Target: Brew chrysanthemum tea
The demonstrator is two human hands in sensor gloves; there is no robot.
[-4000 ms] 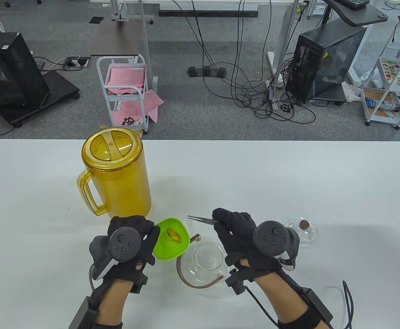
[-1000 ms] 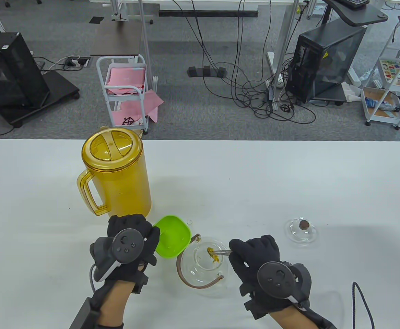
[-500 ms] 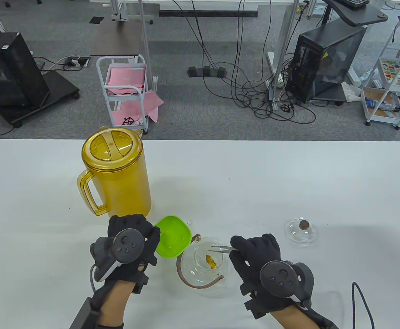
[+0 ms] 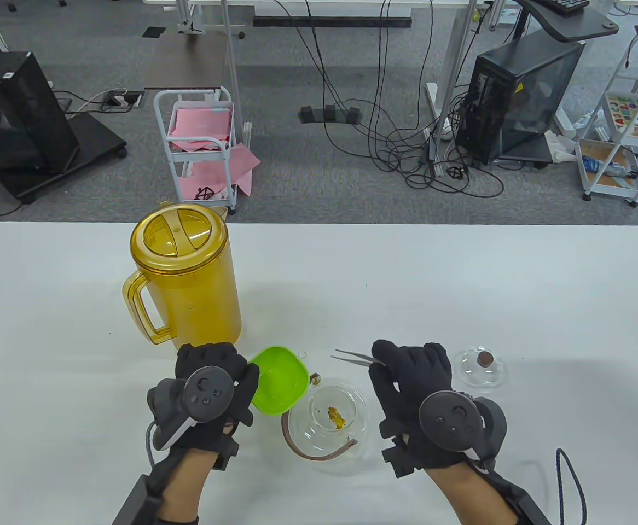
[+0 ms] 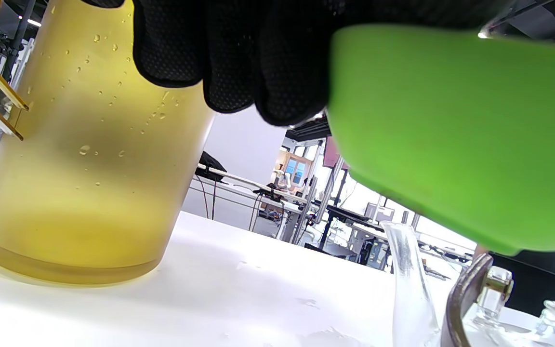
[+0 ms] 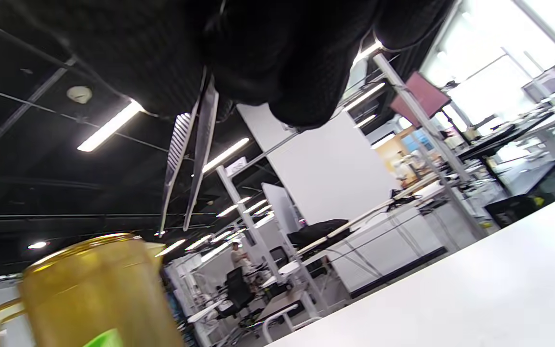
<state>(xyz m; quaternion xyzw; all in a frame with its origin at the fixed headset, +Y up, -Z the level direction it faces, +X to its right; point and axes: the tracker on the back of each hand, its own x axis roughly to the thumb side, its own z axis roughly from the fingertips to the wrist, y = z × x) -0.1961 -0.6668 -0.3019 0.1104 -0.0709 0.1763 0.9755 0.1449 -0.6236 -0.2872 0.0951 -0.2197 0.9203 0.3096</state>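
Table view: glass teapot (image 4: 327, 424), lid off, on the white tabletop (image 4: 461, 284) between the two hands, one dried chrysanthemum (image 4: 336, 416) on its floor; brown bail handle at its near-left rim. Left hand (image 4: 209, 388) grips the emptied green bowl (image 4: 278, 377), just left of the pot. Right hand (image 4: 412, 377) pinches metal tweezers (image 4: 354, 358), tips slightly parted and carrying nothing, long axis running leftward, lifted above the pot's far rim. Amber water pitcher (image 4: 185, 273), lid on, stands beyond the left hand, handle facing left; judged the next item needed, and the left hand lies far nearer, though it is occupied. Glass teapot lid (image 4: 480, 367) with brown knob rests just right of the right hand. Left wrist view: gloved fingers (image 5: 239, 53) curl over the bowl's edge, its green underside lifted off the surface; pitcher close behind at left; teapot spout (image 5: 410, 284) low right. Right wrist view: fingers (image 6: 277, 53) pinch the tweezers' shanks, tips apart; pitcher top low left.
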